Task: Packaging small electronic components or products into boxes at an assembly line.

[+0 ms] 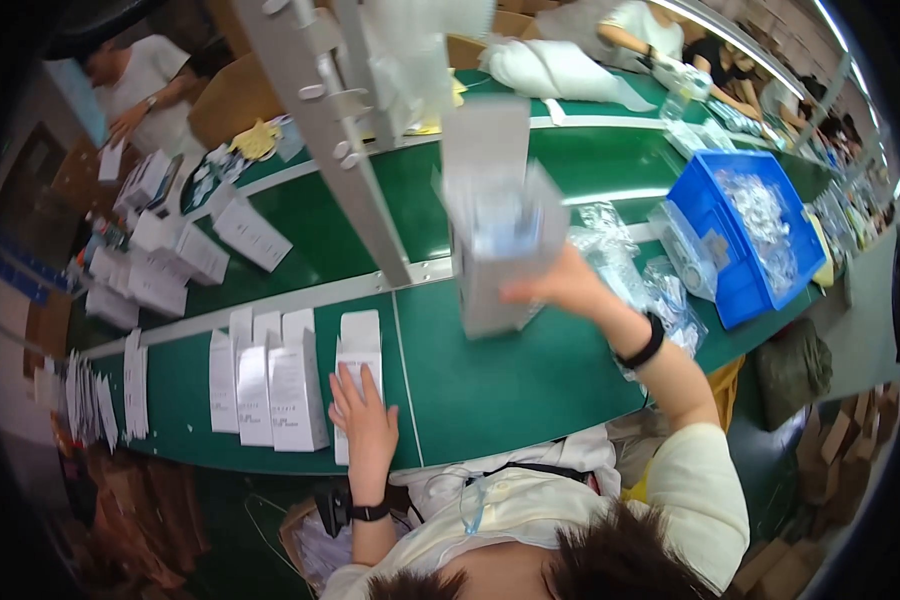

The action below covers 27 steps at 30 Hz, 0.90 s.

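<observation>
In my right hand is a white carton, lifted above the green bench and blurred by motion. Its top flaps stand up, and something pale blue and clear shows inside, too smeared to name. My left hand lies with fingers spread on a narrow white carton near the bench's front edge. Just left of that hand, several upright white cartons stand close together with their top flaps raised. Farther left are flat white folded cartons in a row.
At the right, a blue bin holds clear plastic packs. Loose clear packs lie beside it. A metal post rises from the bench divider. Beyond it, more white cartons sit on a green conveyor. Other people work at the far side.
</observation>
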{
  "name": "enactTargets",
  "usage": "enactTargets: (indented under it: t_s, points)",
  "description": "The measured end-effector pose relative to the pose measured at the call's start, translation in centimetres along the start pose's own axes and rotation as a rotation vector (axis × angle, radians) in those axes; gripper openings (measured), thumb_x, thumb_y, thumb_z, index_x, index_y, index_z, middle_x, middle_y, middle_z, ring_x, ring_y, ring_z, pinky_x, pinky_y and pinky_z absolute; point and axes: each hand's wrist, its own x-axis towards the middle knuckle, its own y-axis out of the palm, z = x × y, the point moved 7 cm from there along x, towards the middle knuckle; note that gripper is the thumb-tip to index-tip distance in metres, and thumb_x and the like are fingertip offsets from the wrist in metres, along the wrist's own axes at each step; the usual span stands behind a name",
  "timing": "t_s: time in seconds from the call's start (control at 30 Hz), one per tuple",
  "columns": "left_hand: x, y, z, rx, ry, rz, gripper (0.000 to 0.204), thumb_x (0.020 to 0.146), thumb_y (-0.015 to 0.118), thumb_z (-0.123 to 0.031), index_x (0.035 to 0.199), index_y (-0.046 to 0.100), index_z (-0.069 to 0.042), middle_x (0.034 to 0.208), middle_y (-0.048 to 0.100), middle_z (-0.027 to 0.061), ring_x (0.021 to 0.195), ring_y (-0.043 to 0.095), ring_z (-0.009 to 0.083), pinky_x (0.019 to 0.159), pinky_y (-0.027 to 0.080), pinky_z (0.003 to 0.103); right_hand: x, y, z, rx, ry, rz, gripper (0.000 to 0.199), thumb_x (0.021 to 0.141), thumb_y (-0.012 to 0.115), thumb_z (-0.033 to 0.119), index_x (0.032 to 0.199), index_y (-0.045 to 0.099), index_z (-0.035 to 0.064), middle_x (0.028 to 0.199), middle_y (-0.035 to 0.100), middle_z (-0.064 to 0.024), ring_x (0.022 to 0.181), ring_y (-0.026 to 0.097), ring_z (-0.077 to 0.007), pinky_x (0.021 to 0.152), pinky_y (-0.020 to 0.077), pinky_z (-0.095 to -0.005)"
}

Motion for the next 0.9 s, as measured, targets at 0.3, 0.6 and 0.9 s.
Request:
enactTargets:
  t_s: [0.3,0.6,0.9]
  points:
    - [3.6,0.7,2.6,-0.445,-0.254,0.167,0.076,0.074,0.064,-0.02,0.134,0.02,-0.002,0.133,0.027,0.0236,0.119,0.033,0.0358,0.094,0.033,0.036,14.7,-14.1,-8.5,-0.506,-0.287,-0.771,0.098,0.054,0.078,0.016,0.13,0.019,0.0011,0.118,0.04,-0.0228,0.11,0.043,-0.0343,0.091,0.0377,-0.0367]
    - [4.1,2.7,1.2,-0.982,-0.16,0.195,0.084,0.071,0.067,-0.016,0.137,0.015,-0.01,0.129,0.034,0.0197,0.113,0.04,0.0284,0.094,0.034,0.032,10.6,-12.8,-10.7,-1.253,0.174,-0.546,0.087,0.058,0.075,0.027,0.128,0.026,0.0054,0.113,0.046,-0.02,0.103,0.047,-0.037,0.085,0.0431,-0.041]
    - [3.2,-4.8,-2.9,-1.156,0.154,-0.486,0.118,0.048,0.083,-0.028,0.138,0.01,-0.012,0.136,0.024,0.0149,0.123,0.028,0.0283,0.101,0.025,0.039,-8.1,-19.9,-11.0,-1.479,0.866,-0.028,0.05,0.066,0.063,0.032,0.107,0.057,0.0055,0.09,0.061,-0.0184,0.086,0.06,-0.0337,0.071,0.0493,-0.045]
